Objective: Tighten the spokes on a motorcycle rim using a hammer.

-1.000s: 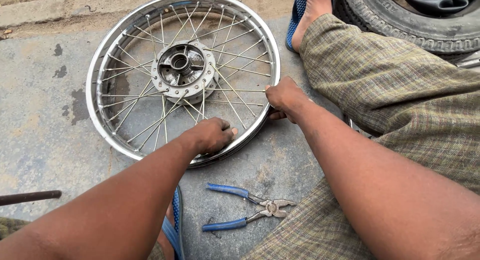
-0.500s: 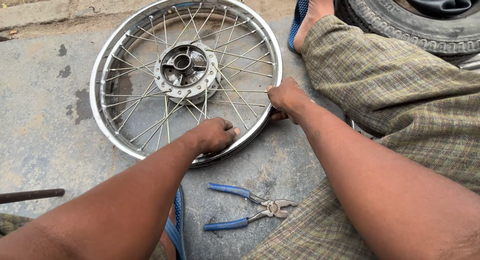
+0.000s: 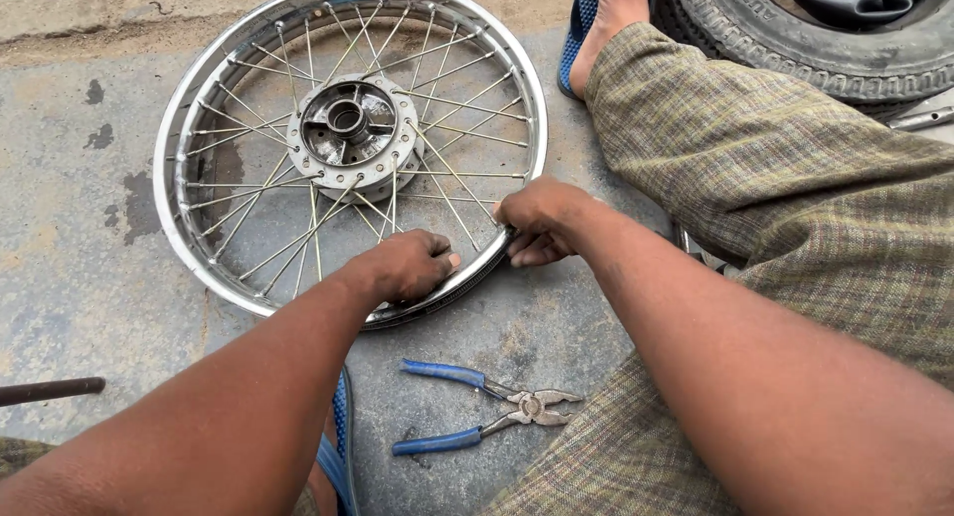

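A spoked metal wheel (image 3: 348, 148) lies flat on the grey concrete floor (image 3: 89, 278), its axle pointing straight up toward the camera, so it has no long axis of its own; the round shape reads as a slightly squashed circle from this angle. The rim is bright chromed steel, smooth and shiny, with thin wire spokes crossing in pairs from it to a dull, flanged hub (image 3: 350, 131) in the middle that has a dark bore at its centre. The left hand (image 3: 405, 265) rests on the near edge of the rim, fingers curled down over it in a closed grip. The right hand (image 3: 537, 218) is just beside it at the near right edge, fingers bent and pinching at the rim where a spoke meets it; what sits under the fingertips cannot be made out. Between the forearms, near the wheel but apart from it, lie pliers (image 3: 487, 407) with blue sleeved handles spread apart and grey steel jaws pointing right. A black rubber tyre (image 3: 825, 49) with a ribbed tread lies at the top right, past a knee in checked woven cloth (image 3: 755, 148). The concrete is rough, stained and speckled.
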